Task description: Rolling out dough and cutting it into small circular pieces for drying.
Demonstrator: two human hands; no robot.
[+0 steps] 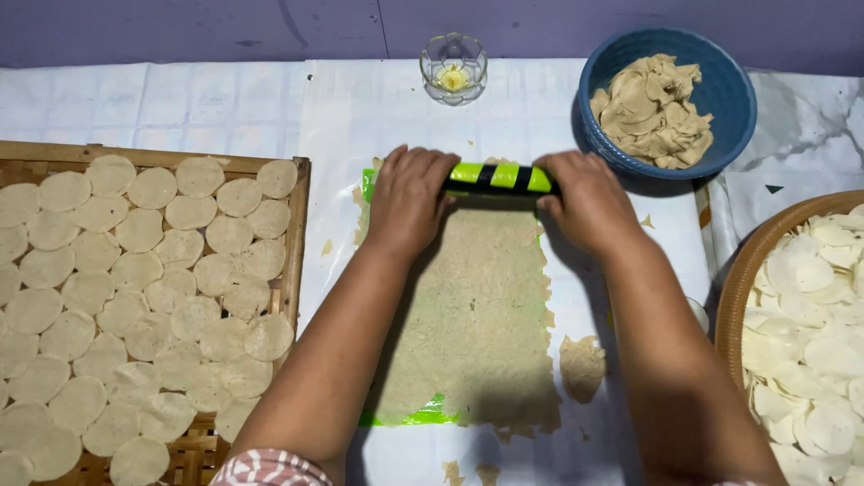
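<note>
Where the frame's lower edge cuts them off, two bare forearms rise toward the centre, with a bit of red-and-white patterned sleeve (270, 470) at the bottom left. Between the arms lies a thin rolled dough sheet (472, 315), pale tan and roughly rectangular with ragged edges, spread over a bright green plastic liner (423, 415) that peeks out at its near edge. Just right of the sheet sits a small torn dough scrap (582, 365), with a few crumbs near the bottom centre.

At the far end of the sheet, in the upper middle of the frame, both hands press on a green rolling pin with black bands (500, 177), which lies crosswise at the sheet's top edge. The left hand (409, 200) covers the pin's left end, palm down with fingers curled over it; the right hand (589, 200) grips the right end the same way.

Filling the left side is a woven bamboo tray (297, 236) covered with overlapping round dough discs (135, 306). At the right edge, a brown round basket (741, 279) holds a heap of whiter thin discs (819, 333).

Farther off, at the upper right, a blue bowl (720, 90) contains crumpled dough trimmings (652, 110). At the top centre stands a small clear glass dish (454, 66) with something yellowish inside, on the white table covering (360, 108).
</note>
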